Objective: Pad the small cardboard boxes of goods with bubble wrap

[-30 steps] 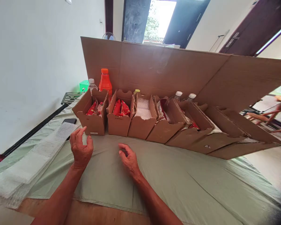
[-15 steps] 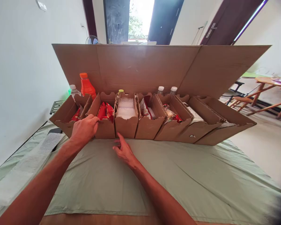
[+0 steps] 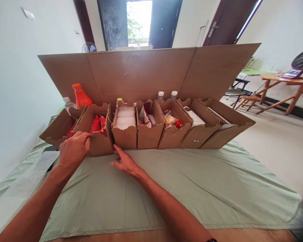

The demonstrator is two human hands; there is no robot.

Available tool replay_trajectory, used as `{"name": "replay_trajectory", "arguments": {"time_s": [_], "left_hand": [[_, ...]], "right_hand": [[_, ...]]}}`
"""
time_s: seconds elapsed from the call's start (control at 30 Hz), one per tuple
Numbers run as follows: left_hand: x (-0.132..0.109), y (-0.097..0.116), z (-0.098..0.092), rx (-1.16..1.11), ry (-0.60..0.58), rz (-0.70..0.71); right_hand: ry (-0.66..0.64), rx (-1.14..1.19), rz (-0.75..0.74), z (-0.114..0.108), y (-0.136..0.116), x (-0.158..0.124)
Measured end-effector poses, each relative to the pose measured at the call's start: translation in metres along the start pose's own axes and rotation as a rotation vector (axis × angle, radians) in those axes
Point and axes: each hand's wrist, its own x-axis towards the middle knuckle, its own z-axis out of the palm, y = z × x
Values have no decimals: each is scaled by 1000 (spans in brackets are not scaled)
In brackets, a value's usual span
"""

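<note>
Several cardboard bins stand side by side on a green cloth. My left hand pinches the front left rim of the second cardboard bin, which holds red packets. That bin sits a little forward of its neighbour, with a gap between them. My right hand has its fingers apart, low by the front corner of the third cardboard bin, which contains clear plastic packs. Whether its fingertips touch cardboard, I cannot tell. Farther left, another bin with a red packet is partly behind my left hand.
A tall cardboard panel rises behind the bins. Between them stand an orange bottle and white-capped bottles. Bubble wrap lies along the left of the green cloth. A wooden table stands at right.
The second bin has come forward with my left hand on its rim, and the gap beside the third bin has widened. The orange bottle leans more. The view has turned to the right.
</note>
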Motion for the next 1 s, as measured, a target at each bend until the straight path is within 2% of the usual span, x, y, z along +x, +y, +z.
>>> {"name": "replay_trajectory", "arguments": {"time_s": [0.07, 0.13, 0.23, 0.3, 0.37, 0.5, 0.63, 0.7, 0.83, 1.0], "left_hand": [[-8, 4, -5, -22, 46, 24], [-16, 13, -10, -69, 182, 103], [-19, 38, -12, -143, 363, 407], [-12, 60, -12, -143, 367, 617], [1, 84, -12, -86, 301, 697], [31, 121, -18, 121, 61, 649], [59, 143, -22, 172, -234, 687], [71, 151, -20, 159, -320, 704], [83, 162, -11, 154, -351, 678], [78, 158, -8, 140, -340, 641]], "right_hand": [[44, 0, -14, -17, 8, -24], [119, -9, -2, -38, 19, -52], [288, -28, 51, -73, 36, -89], [395, -33, 80, -93, 41, -104], [460, -26, 90, -108, 42, -109], [468, -17, 90, -120, 41, -101], [444, -13, 105, -123, 44, -89], [432, -12, 100, -124, 45, -86], [428, -27, 108, -127, 43, -85], [396, -35, 111, -133, 34, -87]]}}
